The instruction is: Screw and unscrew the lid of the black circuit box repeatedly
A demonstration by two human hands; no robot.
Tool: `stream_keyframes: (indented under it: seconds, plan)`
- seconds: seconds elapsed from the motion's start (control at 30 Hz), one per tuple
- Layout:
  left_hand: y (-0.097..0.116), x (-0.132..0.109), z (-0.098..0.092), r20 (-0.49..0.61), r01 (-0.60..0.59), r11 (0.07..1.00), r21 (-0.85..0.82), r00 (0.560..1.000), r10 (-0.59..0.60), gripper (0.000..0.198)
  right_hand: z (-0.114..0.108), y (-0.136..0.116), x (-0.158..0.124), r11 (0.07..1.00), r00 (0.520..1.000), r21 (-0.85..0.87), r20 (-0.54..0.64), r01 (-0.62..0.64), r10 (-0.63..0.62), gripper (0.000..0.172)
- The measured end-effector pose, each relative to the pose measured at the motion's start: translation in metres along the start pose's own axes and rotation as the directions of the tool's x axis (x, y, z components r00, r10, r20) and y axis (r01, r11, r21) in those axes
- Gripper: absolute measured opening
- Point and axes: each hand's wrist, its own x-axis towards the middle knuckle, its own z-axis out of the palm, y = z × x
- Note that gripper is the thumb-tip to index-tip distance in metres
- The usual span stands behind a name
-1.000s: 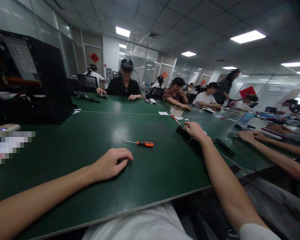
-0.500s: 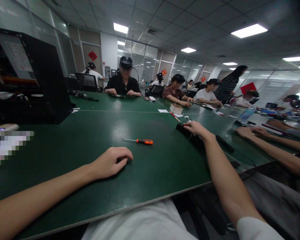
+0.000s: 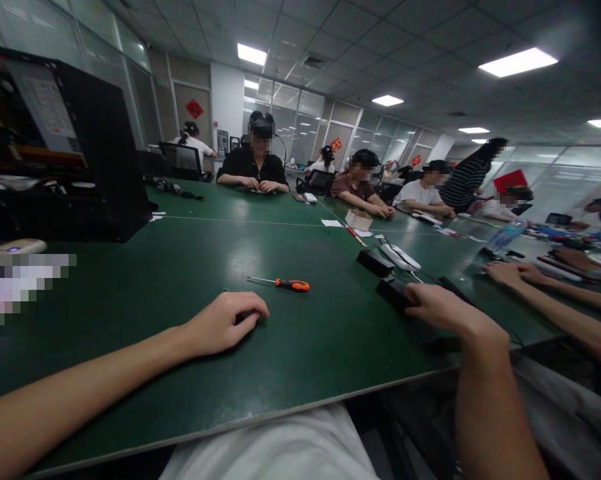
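On the right of the green table, the black block is a matte, dark, straight-edged piece lying flat and slanting away to the far left; its near right end is hidden by the right hand. The fingers and thumb of that hand, bent and drawn close together, come over this end, so most of the visible block extends to the left of the fingertips; whether they grip it or merely touch it, I cannot tell. A second black block lies just beyond, with a white device to its right. The left hand rests on the table, fingers loosely curled, thumb apart from forefinger, holding nothing visible, near an orange-and-black screwdriver.
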Motion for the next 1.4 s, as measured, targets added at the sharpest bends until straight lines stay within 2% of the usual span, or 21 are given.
stream_keyframes:
  seconds: [0.07,0.1,0.17,0.23,0.3,0.33,0.43,0.5,0.57,0.63,0.73,0.87,0.9,0.97,1.0,1.07,1.13,1.2,1.4]
  plan:
    - [0.003,0.0,0.0,-0.012,0.037,0.999,0.011,0.999,-0.037,0.022,-0.004,-0.04,-0.017,0.989,0.989,0.033,0.006,0.144,-0.145,0.012]
    - [0.004,0.0,0.0,-0.02,0.056,0.998,0.008,0.998,-0.056,0.031,-0.008,-0.063,-0.025,0.959,0.962,0.069,-0.005,0.274,-0.274,0.012]
    - [0.007,0.0,0.0,-0.04,0.091,0.996,-0.015,0.995,-0.092,0.059,-0.019,-0.111,-0.038,0.884,0.895,0.146,-0.017,0.444,-0.446,0.009]
    - [0.01,0.0,0.001,-0.059,0.108,0.993,-0.037,0.992,-0.11,0.079,-0.031,-0.151,-0.042,0.767,0.787,0.196,-0.046,0.611,-0.616,0.017]
    - [0.01,0.0,0.001,-0.069,0.115,0.993,-0.032,0.991,-0.117,0.075,-0.042,-0.176,-0.035,0.694,0.712,0.171,-0.081,0.699,-0.697,0.028]
    - [0.01,0.001,0.001,-0.067,0.121,0.992,-0.024,0.99,-0.122,0.067,-0.046,-0.183,-0.027,0.688,0.701,0.143,-0.09,0.712,-0.707,0.032]
    - [0.009,0.002,-0.001,-0.046,0.167,0.986,-0.01,0.985,-0.167,0.043,-0.048,-0.189,0.008,0.741,0.742,0.052,-0.097,0.67,-0.664,0.043]
    - [0.008,0.003,-0.002,-0.037,0.193,0.981,-0.018,0.98,-0.193,0.038,-0.04,-0.188,0.032,0.746,0.747,0.04,-0.059,0.664,-0.662,0.051]
    - [0.008,0.004,-0.004,-0.036,0.206,0.978,-0.034,0.978,-0.207,0.035,-0.031,-0.188,0.05,0.71,0.711,0.068,0.002,0.701,-0.703,0.046]
    - [0.009,0.004,-0.005,-0.033,0.214,0.976,-0.05,0.976,-0.215,0.034,-0.026,-0.188,0.058,0.665,0.664,0.101,0.041,0.74,-0.746,0.035]
    - [0.01,0.005,-0.005,-0.023,0.215,0.974,-0.067,0.976,-0.217,0.036,-0.039,-0.187,0.053,0.63,0.635,0.116,-0.014,0.768,-0.772,0.03]
    - [0.01,0.005,-0.006,-0.005,0.24,0.969,-0.063,0.971,-0.24,0.039,-0.088,-0.186,0.029,0.562,0.57,0.105,-0.23,0.82,-0.789,0.033]
    - [0.01,0.005,-0.006,-0.002,0.245,0.968,-0.059,0.969,-0.246,0.039,-0.102,-0.187,0.023,0.562,0.57,0.112,-0.255,0.819,-0.781,0.036]
    - [0.011,0.005,-0.005,-0.003,0.246,0.968,-0.05,0.969,-0.246,0.039,-0.127,-0.19,0.011,0.577,0.599,0.163,-0.227,0.801,-0.768,0.038]
    - [0.012,0.005,-0.005,-0.007,0.244,0.969,-0.046,0.97,-0.245,0.038,-0.138,-0.192,0.006,0.571,0.599,0.182,-0.198,0.801,-0.776,0.037]
    - [0.014,0.005,-0.004,-0.018,0.241,0.97,-0.038,0.97,-0.242,0.037,-0.154,-0.198,-0.002,0.538,0.565,0.184,-0.156,0.822,-0.81,0.034]
    - [0.017,0.005,-0.003,-0.034,0.233,0.972,-0.033,0.972,-0.234,0.035,-0.162,-0.203,-0.006,0.504,0.524,0.148,-0.161,0.851,-0.836,0.032]
    - [0.018,0.005,-0.001,-0.05,0.228,0.973,-0.029,0.972,-0.229,0.035,-0.164,-0.207,-0.006,0.492,0.506,0.122,-0.172,0.862,-0.845,0.031]
    - [0.019,0.004,0.001,-0.054,0.23,0.973,-0.031,0.971,-0.231,0.035,-0.154,-0.213,0.003,0.5,0.515,0.149,-0.087,0.853,-0.853,0.03]
